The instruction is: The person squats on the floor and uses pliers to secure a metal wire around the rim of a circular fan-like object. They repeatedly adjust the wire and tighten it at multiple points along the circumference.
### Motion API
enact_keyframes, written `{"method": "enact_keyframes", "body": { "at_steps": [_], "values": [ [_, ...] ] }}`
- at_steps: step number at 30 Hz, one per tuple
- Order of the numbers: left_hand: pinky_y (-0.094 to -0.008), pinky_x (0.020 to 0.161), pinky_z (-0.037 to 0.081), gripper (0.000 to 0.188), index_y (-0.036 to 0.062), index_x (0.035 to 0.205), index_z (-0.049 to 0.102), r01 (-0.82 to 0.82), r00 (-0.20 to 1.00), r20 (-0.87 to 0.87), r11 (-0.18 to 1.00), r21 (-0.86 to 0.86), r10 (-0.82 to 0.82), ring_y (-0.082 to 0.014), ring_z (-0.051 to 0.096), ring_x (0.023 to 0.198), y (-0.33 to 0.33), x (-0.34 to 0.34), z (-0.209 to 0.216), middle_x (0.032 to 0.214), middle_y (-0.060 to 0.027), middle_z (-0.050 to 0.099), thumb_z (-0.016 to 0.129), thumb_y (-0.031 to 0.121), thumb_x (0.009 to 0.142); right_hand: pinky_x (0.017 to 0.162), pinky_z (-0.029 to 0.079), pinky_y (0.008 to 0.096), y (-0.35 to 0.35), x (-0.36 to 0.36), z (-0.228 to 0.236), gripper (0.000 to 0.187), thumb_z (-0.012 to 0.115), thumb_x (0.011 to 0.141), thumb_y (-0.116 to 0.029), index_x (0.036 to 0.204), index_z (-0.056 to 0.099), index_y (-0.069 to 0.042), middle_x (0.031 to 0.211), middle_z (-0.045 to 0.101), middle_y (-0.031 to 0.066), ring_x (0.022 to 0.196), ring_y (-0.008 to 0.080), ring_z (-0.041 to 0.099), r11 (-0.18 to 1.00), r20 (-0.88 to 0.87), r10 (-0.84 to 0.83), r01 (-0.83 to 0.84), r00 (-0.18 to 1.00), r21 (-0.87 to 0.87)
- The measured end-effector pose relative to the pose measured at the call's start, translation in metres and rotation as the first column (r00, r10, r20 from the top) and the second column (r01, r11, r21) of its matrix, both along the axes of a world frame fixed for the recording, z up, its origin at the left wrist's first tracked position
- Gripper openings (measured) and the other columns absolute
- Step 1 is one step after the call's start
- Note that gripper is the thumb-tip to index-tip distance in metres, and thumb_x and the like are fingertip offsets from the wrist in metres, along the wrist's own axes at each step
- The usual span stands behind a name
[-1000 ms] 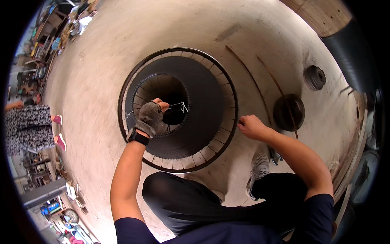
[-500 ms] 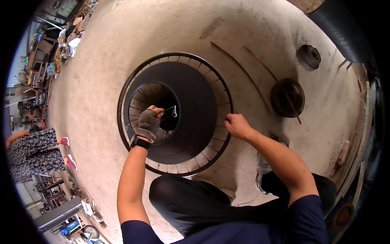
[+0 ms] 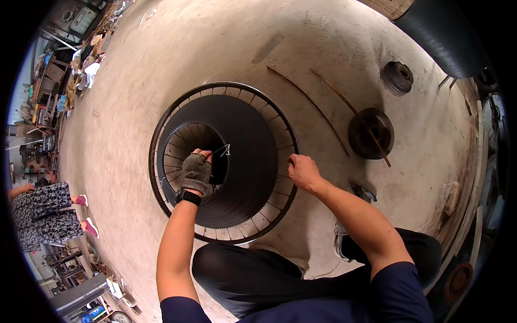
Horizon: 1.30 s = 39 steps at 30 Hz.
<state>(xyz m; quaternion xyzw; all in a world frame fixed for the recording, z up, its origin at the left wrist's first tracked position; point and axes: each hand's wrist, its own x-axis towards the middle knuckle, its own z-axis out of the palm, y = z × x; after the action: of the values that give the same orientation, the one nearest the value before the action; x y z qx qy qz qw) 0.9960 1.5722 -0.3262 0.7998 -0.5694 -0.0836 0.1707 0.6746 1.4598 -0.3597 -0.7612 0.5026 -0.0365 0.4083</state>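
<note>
My left hand (image 3: 197, 171), in a grey-brown fingerless glove with a black watch at the wrist, pinches a thin pale wire (image 3: 226, 148) with a bent loop. It is over the opening of a dark, ring-shaped coil (image 3: 254, 156) with finely toothed edges. Around the coil runs a dark wheel rim (image 3: 287, 130) with thin spokes. My right hand (image 3: 305, 172) is bare and closed at the right side of the rim; whatever its fingers hold is hidden.
Two thin curved strips (image 3: 309, 102) lie on the concrete floor to the right, one across a round dark metal part (image 3: 355, 134). Beyond stands a stepped metal piece (image 3: 397, 78), with a large black cylinder (image 3: 439, 40) at top right. Another person (image 3: 43, 212) is at far left, near cluttered shelves.
The whole view has shifted, so the coil, rim and floor parts appear lower and further left. Both hands keep nearly the same places at the coil and rim.
</note>
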Motion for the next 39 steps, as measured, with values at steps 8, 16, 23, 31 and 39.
{"method": "enact_keyframes", "body": {
  "at_steps": [8,16,23,31,39],
  "values": [
    [-0.041,0.078,0.053,0.012,0.0052,0.095,0.071,0.024,0.987,-0.159,1.0,-0.001,-0.023,-0.0337,0.066,0.089,-0.008,-0.014,-0.007,0.093,-0.0138,0.066,0.067,0.011,0.086,0.082,0.053,0.0507,0.003,0.002,-0.005,0.021,0.053,0.086,-0.013,0.096,0.066,-0.001,0.096,0.068,0.0249,0.093,0.0446,0.064,0.998,0.005,0.006,-0.007,1.0,0.063],
    [-0.0404,0.075,0.048,0.009,0.0016,0.085,0.069,0.18,0.949,-0.286,0.975,0.133,-0.136,-0.0345,0.063,0.084,-0.007,-0.007,-0.023,0.085,-0.017,0.065,0.064,0.001,0.078,0.082,0.053,0.0512,0.024,0.006,-0.02,0.02,0.056,0.086,-0.015,0.093,0.066,0.001,0.092,0.067,0.0276,0.091,0.0484,0.064,0.992,-0.017,-0.073,0.074,0.997,0.101],
    [-0.0387,0.076,0.047,0.014,0.0011,0.087,0.067,0.127,0.935,-0.347,0.983,0.134,-0.073,-0.0305,0.061,0.084,-0.004,-0.011,-0.014,0.085,-0.014,0.063,0.059,-0.005,0.078,0.076,0.055,0.0499,0.029,0.018,-0.002,0.007,0.057,0.086,-0.006,0.088,0.062,-0.002,0.099,0.062,0.0194,0.085,0.0415,0.066,0.972,-0.04,-0.121,0.11,0.992,-0.205],
    [-0.0375,0.077,0.05,0.01,0.0008,0.09,0.07,0.074,0.918,-0.391,0.937,0.341,0.07,-0.0308,0.065,0.086,-0.001,0.003,-0.019,0.088,-0.0147,0.067,0.064,0.001,0.081,0.072,0.057,0.0433,0.014,0.017,-0.021,0.008,0.057,0.079,-0.002,0.085,0.061,-0.005,0.099,0.06,0.0155,0.083,0.0334,0.068,0.87,-0.182,0.276,-0.326,0.944,-0.369],
    [-0.0386,0.077,0.05,0.015,0.0045,0.094,0.073,0.256,0.951,-0.255,0.906,0.338,-0.173,-0.0331,0.064,0.085,-0.008,0.002,-0.003,0.089,-0.0141,0.065,0.062,0.003,0.084,0.07,0.056,0.0455,0.03,0.009,-0.032,0.002,0.058,0.083,-0.007,0.084,0.059,-0.006,0.089,0.063,0.0158,0.08,0.0357,0.068,0.944,-0.177,0.123,-0.17,0.977,-0.284]
  ]
}}
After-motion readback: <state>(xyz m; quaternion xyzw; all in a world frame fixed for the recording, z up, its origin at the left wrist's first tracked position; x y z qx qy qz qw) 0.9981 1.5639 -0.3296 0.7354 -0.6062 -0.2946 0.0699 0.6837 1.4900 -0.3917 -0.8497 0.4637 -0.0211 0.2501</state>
